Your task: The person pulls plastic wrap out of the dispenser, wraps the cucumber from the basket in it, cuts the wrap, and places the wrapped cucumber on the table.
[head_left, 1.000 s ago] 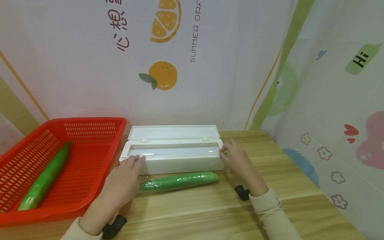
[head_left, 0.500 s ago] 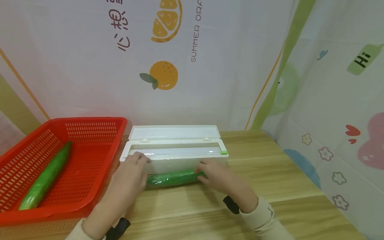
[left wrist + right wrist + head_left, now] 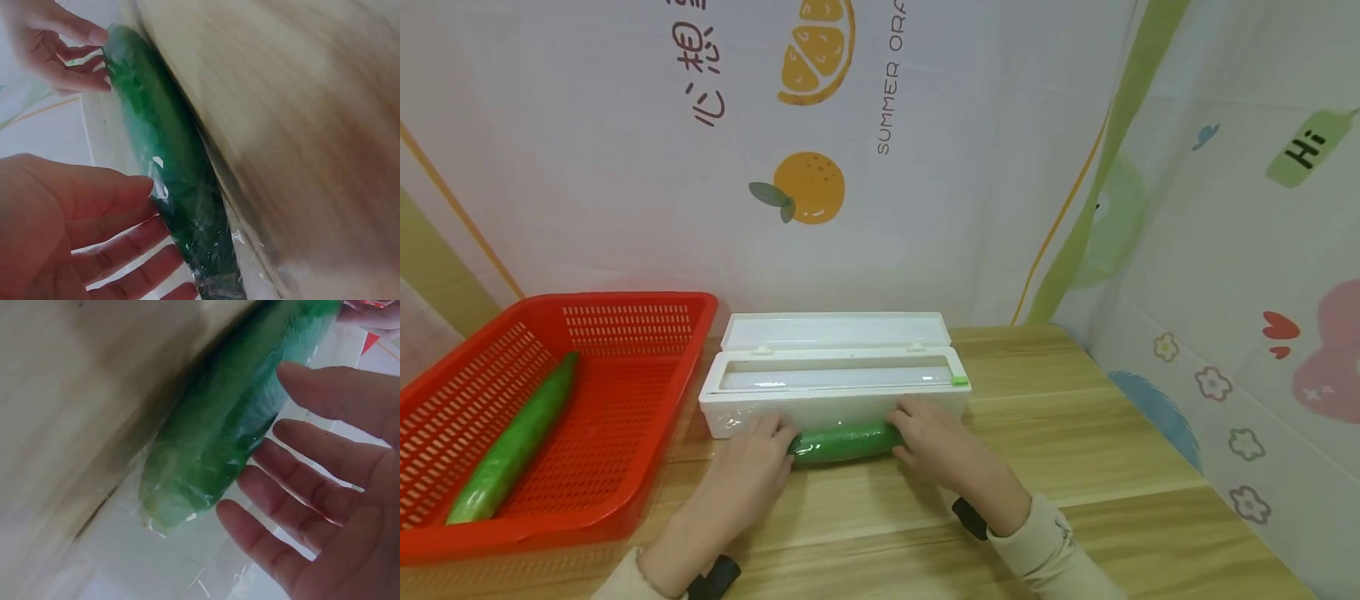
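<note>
A cucumber [image 3: 842,443] wrapped in clear cling film lies along the front of a white cling film dispenser [image 3: 838,408], whose lid stands raised at the back. My left hand [image 3: 748,467] is at the cucumber's left part, thumb and fingertips touching its side with fingers nearly straight. Toward the other end, my right hand [image 3: 943,446] lays its fingertips along the film-covered side. In the right wrist view, the wrapped cucumber [image 3: 212,437] shows its blunt end, with loose film beyond it. A green slider [image 3: 959,381] sits at the dispenser's right end.
A red plastic basket [image 3: 692,367] stands on the left, with another cucumber [image 3: 520,442] inside. Wooden tabletop [image 3: 880,533] extends in front and to the right. A printed curtain [image 3: 925,242] hangs behind the table.
My right hand has left the dispenser's right end and come down to the cucumber. My left hand has dropped from the dispenser's front edge to it. The cucumber sits slightly closer to the dispenser.
</note>
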A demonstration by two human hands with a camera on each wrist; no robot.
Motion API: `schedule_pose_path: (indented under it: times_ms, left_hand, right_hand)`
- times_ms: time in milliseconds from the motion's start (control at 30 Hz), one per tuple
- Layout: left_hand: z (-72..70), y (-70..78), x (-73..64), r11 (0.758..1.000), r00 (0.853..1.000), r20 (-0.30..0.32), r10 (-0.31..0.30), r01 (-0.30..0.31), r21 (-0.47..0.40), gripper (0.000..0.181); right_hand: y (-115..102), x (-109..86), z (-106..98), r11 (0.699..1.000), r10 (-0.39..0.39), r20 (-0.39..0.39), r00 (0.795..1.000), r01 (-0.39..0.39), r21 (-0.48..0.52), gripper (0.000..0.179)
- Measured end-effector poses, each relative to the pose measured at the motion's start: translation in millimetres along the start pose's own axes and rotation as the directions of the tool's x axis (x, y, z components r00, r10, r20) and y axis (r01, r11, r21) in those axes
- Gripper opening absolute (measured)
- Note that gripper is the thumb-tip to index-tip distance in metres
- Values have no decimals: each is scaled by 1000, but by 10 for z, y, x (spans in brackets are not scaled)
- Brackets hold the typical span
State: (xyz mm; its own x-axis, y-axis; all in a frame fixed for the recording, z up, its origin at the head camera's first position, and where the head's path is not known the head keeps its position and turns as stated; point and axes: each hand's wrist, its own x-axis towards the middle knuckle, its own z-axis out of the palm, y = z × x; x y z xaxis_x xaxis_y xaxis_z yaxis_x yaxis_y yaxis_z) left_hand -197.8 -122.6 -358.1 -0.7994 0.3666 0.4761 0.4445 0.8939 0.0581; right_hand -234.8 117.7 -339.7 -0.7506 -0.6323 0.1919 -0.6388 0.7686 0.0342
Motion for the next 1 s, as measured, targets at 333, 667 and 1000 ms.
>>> schedule_pose_path:
  times_ms: [333,667,1000]
  left_hand:
    - [-58,-24,14,995,994,105,-20,30,-94,27]
    - [-96,-37,28,989,980,201,-15,44,-140,35]
    - [-127,-77,22,963,952,307,0,84,-257,26]
  right_hand:
    - [31,-11,45,1000,-19,4,1000,19,16,35]
    - [-3,-58,-41,999,-14,35,999,12,43,29]
    - [-50,-102,-188,993,3,170,985,-23,112,22]
